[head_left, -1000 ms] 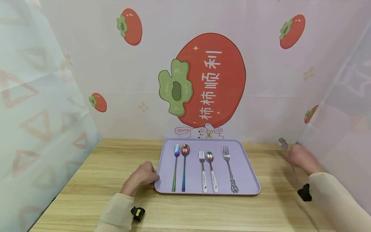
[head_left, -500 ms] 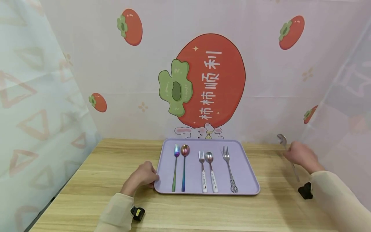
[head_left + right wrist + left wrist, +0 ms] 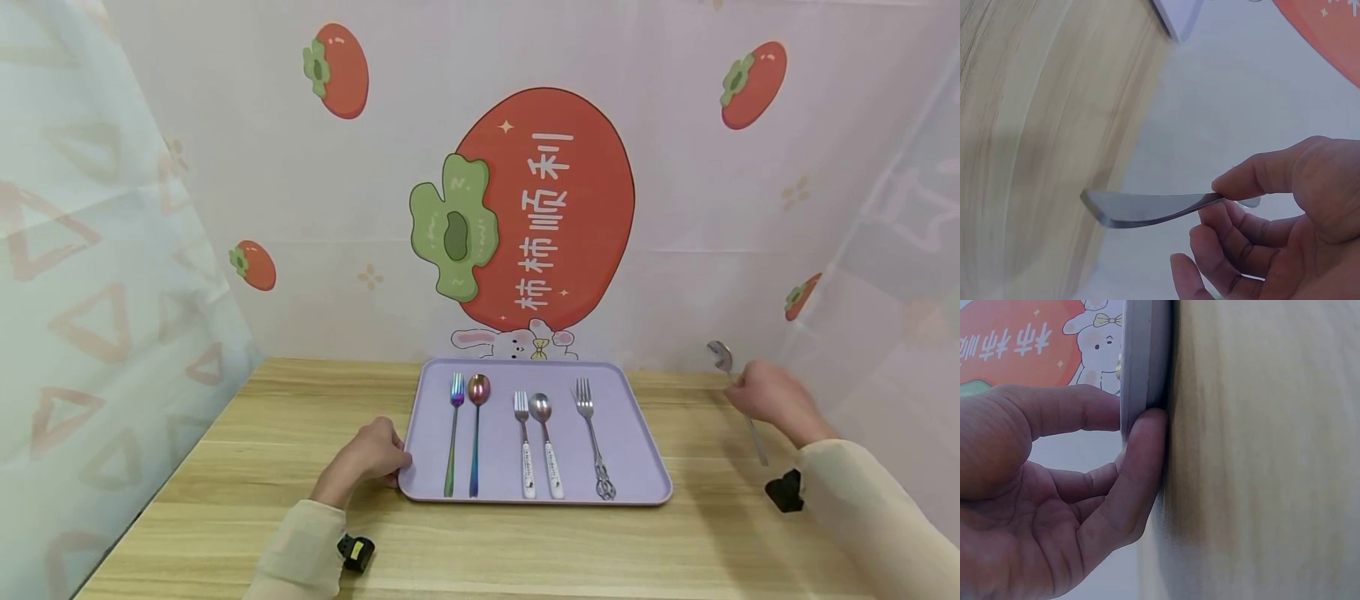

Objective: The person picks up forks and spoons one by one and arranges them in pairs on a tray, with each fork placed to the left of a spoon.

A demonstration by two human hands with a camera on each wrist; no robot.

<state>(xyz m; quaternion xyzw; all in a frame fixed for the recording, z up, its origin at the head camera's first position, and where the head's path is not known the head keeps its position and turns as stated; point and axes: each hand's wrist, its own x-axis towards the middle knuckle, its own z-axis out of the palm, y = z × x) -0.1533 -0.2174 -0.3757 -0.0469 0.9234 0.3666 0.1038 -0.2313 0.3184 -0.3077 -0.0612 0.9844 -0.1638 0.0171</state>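
A lilac tray (image 3: 495,450) lies on the table. My left hand (image 3: 372,451) grips its near left corner; in the left wrist view, the thumb (image 3: 1079,411) is on one side of the rim and a finger (image 3: 1138,450) on the other. Off to the tray's right, my right hand (image 3: 774,402) holds a silver spoon (image 3: 722,357) above the table, bowl pointing away. Thumb and fingers pinch its handle (image 3: 1147,209) in the right wrist view, where the bowl is mostly hidden. On the tray are a rainbow fork (image 3: 453,433), a rainbow spoon (image 3: 476,433) and other cutlery.
Further right on the tray lie a white-handled fork (image 3: 528,450), a white-handled spoon (image 3: 551,454) and a silver fork (image 3: 594,437) with an ornate handle. Wooden tabletop (image 3: 525,550) surrounds the tray. Printed cloth walls (image 3: 337,183) stand behind and at both sides.
My right hand has moved slightly left and away from me with the spoon. The left hand and the tray look unmoved.
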